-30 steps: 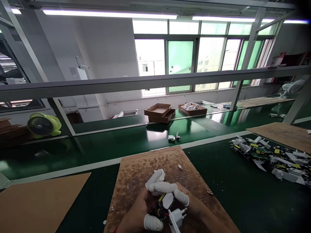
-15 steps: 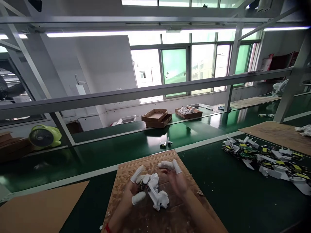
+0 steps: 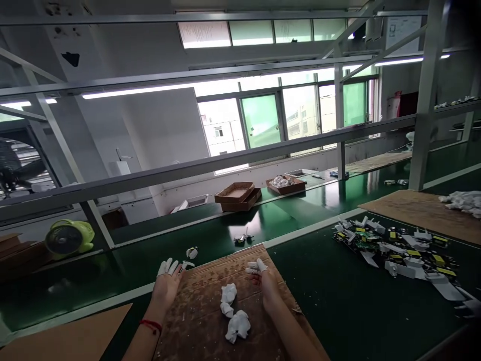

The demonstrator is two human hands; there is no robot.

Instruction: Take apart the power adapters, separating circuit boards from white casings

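My left hand [image 3: 167, 281], with white finger cots on its fingertips and a red string on the wrist, is past the left edge of a stained cardboard sheet [image 3: 203, 321]. Its fingers are stretched out beside a small white part with a board [image 3: 191, 253] on the green surface; the thumb side is close to the part's lower end. On the right half of the cardboard hovers my right hand [image 3: 267, 283], its capped fingers loosely bent with nothing seen in them. Between the hands lie crumpled white wads, one farther off [image 3: 227, 299] and one nearer [image 3: 238, 326].
On the right is a pile of circuit boards with white and yellow parts [image 3: 398, 250]. Another small assembly [image 3: 243, 238] lies beyond the cardboard. Farther back are brown trays [image 3: 236, 193], a white-filled tray [image 3: 283, 185], a green fan [image 3: 69, 236] and a metal rail [image 3: 180, 173].
My left hand has moved left and away from the white wads. A white part with a board now lies beyond the cardboard's left corner. The view has tilted up and shifted slightly right.
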